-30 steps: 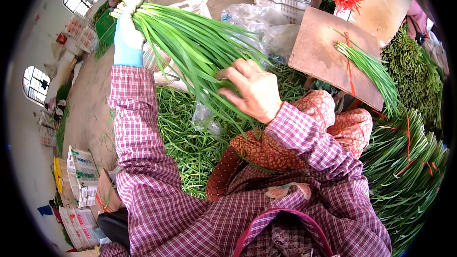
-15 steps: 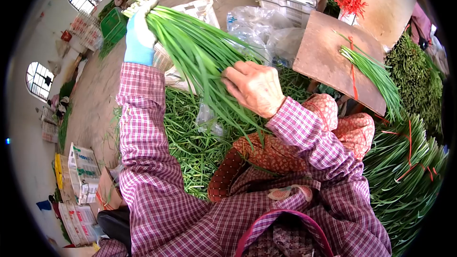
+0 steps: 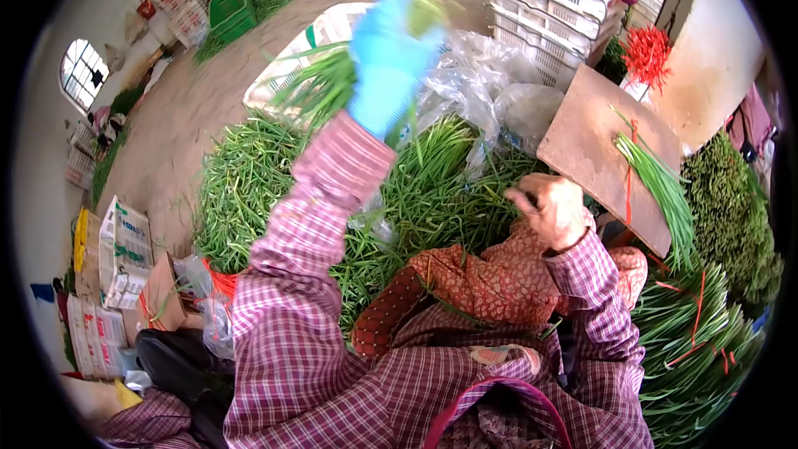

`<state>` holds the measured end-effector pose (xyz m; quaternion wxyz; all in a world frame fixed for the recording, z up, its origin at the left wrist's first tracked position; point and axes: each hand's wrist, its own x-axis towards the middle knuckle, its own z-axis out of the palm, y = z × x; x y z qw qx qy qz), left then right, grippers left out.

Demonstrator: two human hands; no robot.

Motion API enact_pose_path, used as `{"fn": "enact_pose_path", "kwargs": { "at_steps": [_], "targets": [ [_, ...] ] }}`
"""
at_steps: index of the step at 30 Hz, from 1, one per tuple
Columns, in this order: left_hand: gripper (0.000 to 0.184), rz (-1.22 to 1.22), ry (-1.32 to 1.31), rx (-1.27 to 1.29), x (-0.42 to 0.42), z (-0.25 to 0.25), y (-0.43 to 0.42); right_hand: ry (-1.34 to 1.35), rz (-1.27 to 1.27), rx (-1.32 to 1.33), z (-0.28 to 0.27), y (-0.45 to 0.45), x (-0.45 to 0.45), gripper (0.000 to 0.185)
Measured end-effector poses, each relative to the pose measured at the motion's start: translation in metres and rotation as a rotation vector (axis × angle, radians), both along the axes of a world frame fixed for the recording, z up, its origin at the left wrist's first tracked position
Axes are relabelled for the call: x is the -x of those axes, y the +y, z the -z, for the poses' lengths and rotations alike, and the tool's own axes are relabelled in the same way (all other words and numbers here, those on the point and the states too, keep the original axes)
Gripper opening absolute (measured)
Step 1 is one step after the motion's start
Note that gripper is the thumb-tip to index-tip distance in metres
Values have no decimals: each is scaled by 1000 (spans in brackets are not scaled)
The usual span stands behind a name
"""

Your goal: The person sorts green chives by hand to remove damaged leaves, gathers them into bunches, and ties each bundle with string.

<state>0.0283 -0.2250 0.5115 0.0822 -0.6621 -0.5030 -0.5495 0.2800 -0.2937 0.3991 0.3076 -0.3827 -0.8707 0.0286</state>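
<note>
My left hand, in a blue and white glove and smeared by motion, is raised over the pile. It is closed around a bunch of garlic chives, whose leaves hang to the left and whose pale ends blur at the fingertips. My bare right hand hovers above my right knee, near the wooden board, with curled fingers. Whether anything is in them is hidden. Below both hands lies a heap of loose green chives. A tied bunch of chives rests on the wooden board at the right.
A white crate stands behind the heap, beside clear plastic bags. Stacked white crates are farther back. Red ties hang beyond the board. Tied green bundles lie at my right, and a cardboard box at my left.
My left hand has swung right with the chives, whose leaves now trail left. My right hand has come off the leaves and moved right and down, towards my knee. The view has shifted slightly.
</note>
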Motion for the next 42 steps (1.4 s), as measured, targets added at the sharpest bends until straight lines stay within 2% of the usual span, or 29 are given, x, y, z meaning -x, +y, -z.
{"fn": "enact_pose_path", "kwargs": {
  "at_steps": [1,3,4,5,8,9,11,12,14,16,17,21,22,23,24,25,26,27,28,29,30,31,33,35,36,37,39,40,42],
  "targets": [
    [18,49,35,-33,-18,15,-3,14,40,80,0,2,-6,13],
    [34,-114,404,-101,-54,31,-29,15,173,163,-11,1,-21,25],
    [39,-63,455,-188,-69,52,-27,7,214,136,-16,1,-31,31],
    [36,31,461,-125,-87,58,-41,87,162,34,-17,5,-44,33],
    [11,220,465,-129,-143,89,-70,346,218,229,-23,-2,-75,29],
    [10,291,476,-91,-161,104,-82,427,278,254,-19,-4,-83,27],
    [11,420,492,-37,-197,128,-110,282,353,116,-11,-7,-112,23],
    [11,518,538,28,-216,144,-126,386,324,204,-26,-17,-102,19],
    [11,710,571,155,-244,168,-160,415,345,332,-24,-29,-111,16],
    [15,788,728,180,-263,189,-182,444,314,349,-22,-39,-113,15],
    [16,811,804,208,-268,198,-192,481,362,437,-23,-45,-113,14],
    [19,734,967,102,-276,224,-210,542,247,528,-17,-56,-115,15],
    [18,745,1026,140,-275,221,-210,459,270,576,-25,-62,-109,16],
    [18,752,1027,141,-272,218,-209,376,289,623,-37,-68,-101,17],
    [18,794,1021,159,-269,217,-206,434,206,726,-41,-71,-93,19],
    [19,835,1015,177,-268,217,-206,403,135,720,-34,-72,-87,19],
    [20,967,868,402,-274,226,-208,277,31,509,-22,-70,-81,20],
    [21,1149,633,696,-286,258,-213,150,-70,296,-10,-68,-75,22],
    [21,1263,375,913,-288,274,-218,19,18,315,-3,-73,-66,26],
    [21,1291,326,914,-286,277,-220,-114,106,332,5,-82,-55,31],
    [20,1314,289,911,-282,278,-222,-231,153,224,29,-84,-45,39],
    [20,1322,300,881,-276,276,-220,-282,130,140,44,-89,-35,39],
    [19,1312,344,834,-271,272,-222,-398,41,323,59,-108,-13,33],
    [18,1292,366,787,-268,269,-224,-267,-83,260,54,-115,-8,37],
    [18,1278,363,762,-267,268,-225,-226,-121,230,49,-109,-10,28],
    [17,1265,345,737,-264,267,-225,-226,-119,231,37,-103,-13,28],
    [16,1245,211,725,-262,270,-227,-45,-171,356,7,-91,-22,23],
    [16,1232,78,692,-259,267,-224,132,-220,423,-1,-80,-32,19],
    [15,1074,219,340,-248,252,-219,140,-107,281,-24,-59,-48,14]
  ]
}}
